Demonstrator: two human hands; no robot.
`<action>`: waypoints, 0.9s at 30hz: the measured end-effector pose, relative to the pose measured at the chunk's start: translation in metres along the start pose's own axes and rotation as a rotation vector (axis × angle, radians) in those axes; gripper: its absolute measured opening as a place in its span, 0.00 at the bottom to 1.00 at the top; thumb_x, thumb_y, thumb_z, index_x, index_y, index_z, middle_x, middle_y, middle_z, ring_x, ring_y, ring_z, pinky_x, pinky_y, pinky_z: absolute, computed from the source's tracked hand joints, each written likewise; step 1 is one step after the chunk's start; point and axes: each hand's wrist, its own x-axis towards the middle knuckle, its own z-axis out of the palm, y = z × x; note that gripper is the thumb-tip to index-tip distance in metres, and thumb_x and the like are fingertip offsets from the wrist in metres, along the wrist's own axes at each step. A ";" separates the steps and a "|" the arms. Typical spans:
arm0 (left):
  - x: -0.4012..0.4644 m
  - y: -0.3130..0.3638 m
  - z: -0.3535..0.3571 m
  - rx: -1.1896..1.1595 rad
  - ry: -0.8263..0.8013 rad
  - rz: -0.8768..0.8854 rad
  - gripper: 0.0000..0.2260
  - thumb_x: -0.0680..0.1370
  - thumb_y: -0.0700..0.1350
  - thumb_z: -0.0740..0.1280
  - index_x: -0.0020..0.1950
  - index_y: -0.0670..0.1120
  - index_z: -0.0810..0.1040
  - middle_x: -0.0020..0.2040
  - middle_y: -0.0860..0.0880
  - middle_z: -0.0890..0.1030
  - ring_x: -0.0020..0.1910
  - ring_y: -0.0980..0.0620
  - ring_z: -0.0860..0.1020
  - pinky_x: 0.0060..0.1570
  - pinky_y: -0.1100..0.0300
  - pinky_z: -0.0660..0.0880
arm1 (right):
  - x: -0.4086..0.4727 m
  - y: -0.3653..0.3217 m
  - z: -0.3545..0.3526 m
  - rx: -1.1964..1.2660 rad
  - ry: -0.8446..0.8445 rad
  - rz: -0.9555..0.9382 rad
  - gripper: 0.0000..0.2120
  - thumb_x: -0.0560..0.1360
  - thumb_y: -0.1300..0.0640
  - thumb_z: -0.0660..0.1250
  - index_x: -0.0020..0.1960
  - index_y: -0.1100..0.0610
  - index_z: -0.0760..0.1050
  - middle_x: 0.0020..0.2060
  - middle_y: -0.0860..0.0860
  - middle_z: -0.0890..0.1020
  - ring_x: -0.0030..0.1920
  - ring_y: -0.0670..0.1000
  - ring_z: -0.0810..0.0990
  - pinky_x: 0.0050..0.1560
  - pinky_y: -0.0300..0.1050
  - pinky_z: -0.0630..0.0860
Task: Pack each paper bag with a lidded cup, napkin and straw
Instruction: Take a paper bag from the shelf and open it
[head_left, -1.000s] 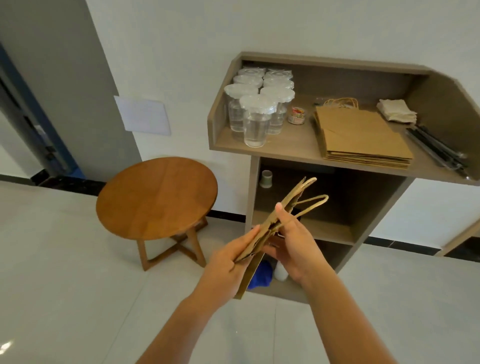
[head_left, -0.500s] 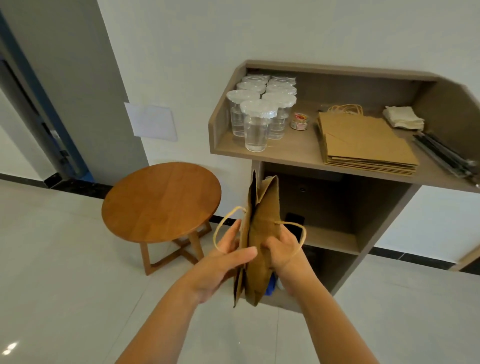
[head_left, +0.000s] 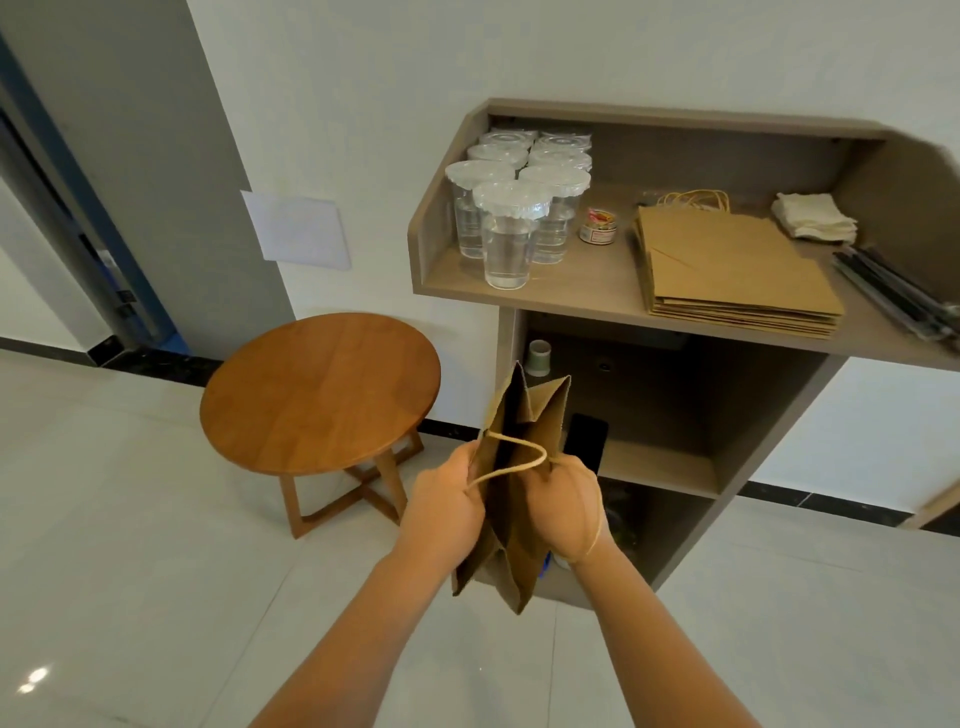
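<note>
From the head view, we see two hands holding one paper bag (head_left: 519, 499) up in the air, in front of the counter (head_left: 582, 296). The left hand (head_left: 441, 512) grips the left side of the bag near the top, and its fingers (head_left: 460, 467) are curled tight around the paper. The right hand (head_left: 563, 512) grips the right side the same way, with its fingers curled on the paper. The two sides are pulled a little apart, so we can look into the dark gap at the top of the bag. One string handle loops across the gap, and another loops around the right wrist.

On the counter, at the left, stand the cups (head_left: 519, 208) with lids, close together and with clear water in them. Just beside them sits a small jar (head_left: 597, 226). In the middle lies a flat stack of bags (head_left: 727, 270). Behind it, near the back wall, is a pile of napkins (head_left: 813, 221). At the far right edge lie the dark straws (head_left: 893, 291).

A round wooden stool (head_left: 322, 389) stands on the floor, left of the counter.
</note>
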 end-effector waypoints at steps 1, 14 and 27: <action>0.003 -0.003 -0.003 0.045 0.005 -0.005 0.16 0.82 0.45 0.55 0.70 0.48 0.69 0.50 0.48 0.80 0.49 0.49 0.80 0.56 0.54 0.77 | 0.003 0.001 -0.002 -0.138 0.013 0.009 0.04 0.77 0.57 0.65 0.48 0.57 0.77 0.39 0.49 0.78 0.40 0.46 0.77 0.54 0.46 0.77; 0.024 -0.030 -0.041 0.260 0.197 -0.143 0.16 0.81 0.41 0.60 0.69 0.46 0.70 0.56 0.45 0.80 0.53 0.46 0.78 0.55 0.57 0.74 | 0.024 -0.013 -0.034 -0.957 0.098 0.013 0.06 0.79 0.62 0.58 0.50 0.59 0.74 0.39 0.54 0.77 0.39 0.54 0.79 0.42 0.46 0.78; 0.025 -0.031 -0.044 0.120 0.305 -0.237 0.12 0.81 0.41 0.60 0.64 0.44 0.73 0.55 0.45 0.79 0.49 0.49 0.76 0.53 0.58 0.73 | 0.030 -0.026 -0.031 -0.938 0.061 -0.023 0.05 0.79 0.62 0.59 0.52 0.59 0.73 0.42 0.55 0.78 0.42 0.54 0.79 0.41 0.45 0.76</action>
